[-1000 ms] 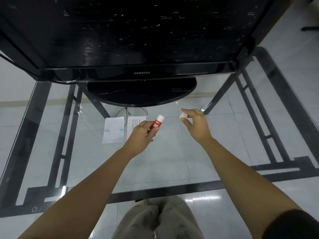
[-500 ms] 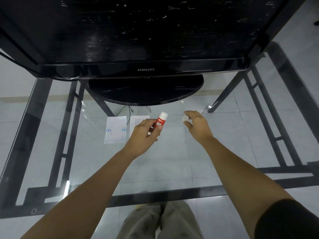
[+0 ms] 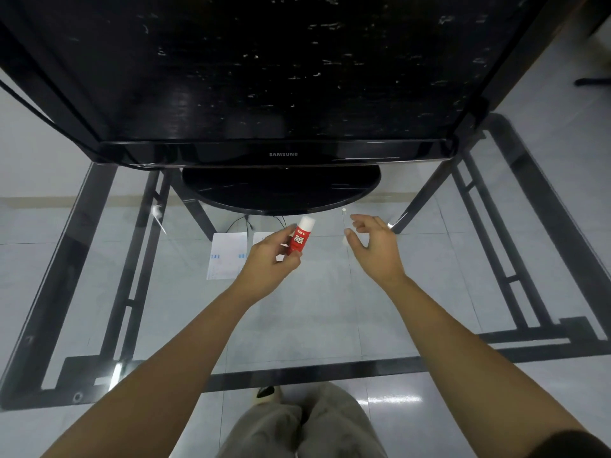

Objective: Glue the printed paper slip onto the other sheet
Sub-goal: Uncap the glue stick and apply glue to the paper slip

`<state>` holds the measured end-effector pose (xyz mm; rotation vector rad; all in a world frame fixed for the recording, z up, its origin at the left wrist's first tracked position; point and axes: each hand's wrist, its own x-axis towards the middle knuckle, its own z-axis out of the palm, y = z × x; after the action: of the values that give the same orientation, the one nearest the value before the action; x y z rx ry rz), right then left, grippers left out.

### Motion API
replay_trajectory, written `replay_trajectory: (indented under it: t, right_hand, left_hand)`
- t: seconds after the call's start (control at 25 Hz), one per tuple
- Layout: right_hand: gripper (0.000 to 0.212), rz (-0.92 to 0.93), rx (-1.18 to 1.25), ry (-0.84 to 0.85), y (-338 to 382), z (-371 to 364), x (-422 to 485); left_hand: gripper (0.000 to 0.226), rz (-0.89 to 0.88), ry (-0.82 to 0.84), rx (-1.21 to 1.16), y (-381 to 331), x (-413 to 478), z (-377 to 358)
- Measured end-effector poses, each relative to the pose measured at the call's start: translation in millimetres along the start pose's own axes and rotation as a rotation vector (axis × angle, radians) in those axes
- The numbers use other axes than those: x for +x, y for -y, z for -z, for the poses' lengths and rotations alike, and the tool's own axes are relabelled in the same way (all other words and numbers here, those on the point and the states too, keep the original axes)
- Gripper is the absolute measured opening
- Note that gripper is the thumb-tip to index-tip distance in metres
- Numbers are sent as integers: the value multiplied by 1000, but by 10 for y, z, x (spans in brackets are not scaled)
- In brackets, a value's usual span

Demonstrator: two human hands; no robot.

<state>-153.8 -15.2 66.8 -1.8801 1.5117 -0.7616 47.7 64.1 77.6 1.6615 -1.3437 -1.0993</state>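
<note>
Glue stick (image 3: 301, 239) stays gripped; right hand (image 3: 377, 251) has uncurled.

"GLUE STICK" on red tube (image 3: 299, 241); "SAMSUNG" on monitor (image 3: 283, 154)

Left hand (image 3: 269, 266) gripped a red glue stick with a white end (image 3: 300, 240), held tilted above the clear glass tabletop (image 3: 297, 320). "GLUE STICK" was legible on the label. Right hand (image 3: 377, 247) hovered just beside it with fingers loosely curled, apparently gripping nothing. A pale blur sat at the thumb; could not tell what it was.

A white sheet with blue marks (image 3: 228, 256) lay flat on the glass, left of the left hand. A printed white paper slip (image 3: 263, 236) lay beside that sheet, mostly hidden behind the hand.

A black flat-screen television (image 3: 284, 77) stood on its oval base (image 3: 281, 193) at the far edge. Grey trousers (image 3: 297, 431) showed through the glass.
</note>
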Motion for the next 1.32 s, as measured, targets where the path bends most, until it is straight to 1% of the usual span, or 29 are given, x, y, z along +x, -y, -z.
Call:
replay_trajectory:
  t: [0.08, 0.16, 0.28, 0.36, 0.44, 0.52, 0.6, 0.72, 0.76, 0.84, 0.92, 1.0, 1.12, 1.2, 1.24, 1.32]
  right_hand:
    - [28, 9, 71, 49, 201, 14, -86]
    - [30, 2, 135, 111, 369, 1, -175]
    - [35, -38, 224, 214, 534, -23, -250]
    - [28, -65, 300, 238, 592, -37, -280]
    - [17, -93, 373, 232, 627, -61, -289]
    - [17, -132, 444, 215, 640, -94, -306]
    - [17, -179, 505, 187, 642, -112, -312]
    - [13, -216, 526, 159, 637, -116, -300]
    - [10, -216, 527, 158, 639, -107, -294]
    - [6, -210, 552, 174, 661, -88, -279]
    - [8, -201, 604, 199, 689, -79, -278]
    - [9, -197, 633, 209, 705, -86, -280]
    - [13, -187, 632, 189, 709, -121, -283]
    - [14, -191, 631, 162, 717, -142, -278]
    - [13, -195, 626, 150, 721, -151, -277]
    - [13, -193, 607, 137, 724, -173, -287]
  left_hand:
    - [48, 33, -36, -100, -53, -64, 38]
    - [42, 16, -75, -182, -86, -126, 61]
    - [39, -41, -92, -191, -99, -173, 87]
    - [39, -62, -86, -196, -112, -193, 90]
    - [38, -73, -71, -257, -120, -198, 70]
    - [34, -72, -54, -310, -139, -208, 42]
    - [31, -54, -41, -293, -138, -213, 25]
    - [33, 44, -5, -259, -80, -223, 32]
    - [33, 87, 26, -297, -59, -230, 35]
    - [35, 173, 93, -465, -32, -240, 48]
    - [33, 258, 137, -669, -45, -231, 71]
    - [29, 311, 170, -781, -71, -204, 98]
    - [23, 316, 186, -845, -90, -180, 102]
    - [15, 288, 156, -879, -81, -182, 95]
    - [11, 266, 140, -873, -76, -189, 88]
    - [9, 214, 107, -778, -64, -209, 63]
